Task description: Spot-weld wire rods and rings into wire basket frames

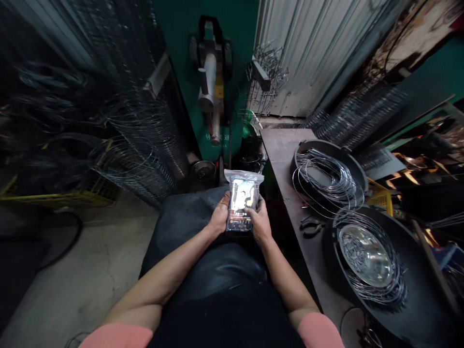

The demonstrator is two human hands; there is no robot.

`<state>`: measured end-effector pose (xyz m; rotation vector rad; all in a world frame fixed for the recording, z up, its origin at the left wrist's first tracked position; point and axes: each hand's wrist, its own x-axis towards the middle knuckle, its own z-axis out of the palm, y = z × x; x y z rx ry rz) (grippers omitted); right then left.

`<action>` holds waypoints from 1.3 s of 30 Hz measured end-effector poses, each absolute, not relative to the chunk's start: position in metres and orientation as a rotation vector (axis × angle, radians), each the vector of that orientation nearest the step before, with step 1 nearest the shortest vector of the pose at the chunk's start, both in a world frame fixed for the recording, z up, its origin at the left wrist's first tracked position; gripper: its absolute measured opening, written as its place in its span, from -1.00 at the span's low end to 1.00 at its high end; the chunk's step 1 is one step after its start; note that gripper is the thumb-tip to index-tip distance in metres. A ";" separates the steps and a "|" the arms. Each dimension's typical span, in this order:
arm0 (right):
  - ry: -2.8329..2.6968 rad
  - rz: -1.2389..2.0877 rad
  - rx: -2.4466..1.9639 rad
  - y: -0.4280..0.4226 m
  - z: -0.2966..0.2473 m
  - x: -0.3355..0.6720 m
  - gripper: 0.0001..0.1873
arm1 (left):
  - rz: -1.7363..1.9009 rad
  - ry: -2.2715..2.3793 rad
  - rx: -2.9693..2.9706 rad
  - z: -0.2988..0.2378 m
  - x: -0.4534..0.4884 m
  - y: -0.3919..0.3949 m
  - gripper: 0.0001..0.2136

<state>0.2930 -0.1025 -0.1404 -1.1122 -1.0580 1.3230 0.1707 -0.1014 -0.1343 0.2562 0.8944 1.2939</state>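
Above my lap I hold a smartphone (240,205) inside a clear plastic bag (250,176). Its screen is lit and shows a picture of a person, with small text and icons below. My left hand (219,215) grips the phone's left side, the thumb along the edge. On the other side, my right hand (260,220) is closed round the right edge, and its thumb lies over the lower part of the screen. The fingers behind the phone are hidden. Dark cloth (188,222) covers my legs underneath.
A green machine (174,29) stands ahead. To the right, a metal table (279,159) bears pliers (311,226), a round pan (357,169) of wire loops (326,181), and a larger pan holding a steel bowl (377,256). Stacked wire rings (134,169) and a yellow crate (105,195) are left.
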 end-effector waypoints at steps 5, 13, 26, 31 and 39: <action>-1.037 1.335 -1.121 -0.102 -0.141 0.294 -0.34 | 1.295 0.890 0.254 -0.132 0.171 -0.102 -0.54; -1.022 1.400 -1.096 -0.093 -0.130 0.297 -0.36 | 1.310 0.859 0.241 -0.131 0.171 -0.102 -0.55; -1.028 1.422 -1.078 -0.094 -0.129 0.297 -0.32 | 1.246 0.844 0.159 -0.127 0.171 -0.104 -0.46; -1.007 1.436 -1.054 -0.096 -0.129 0.295 -0.35 | 1.210 0.816 0.213 -0.129 0.170 -0.104 -0.49; -1.037 1.418 -1.058 -0.096 -0.131 0.296 -0.34 | 1.262 0.866 0.218 -0.123 0.172 -0.104 -0.54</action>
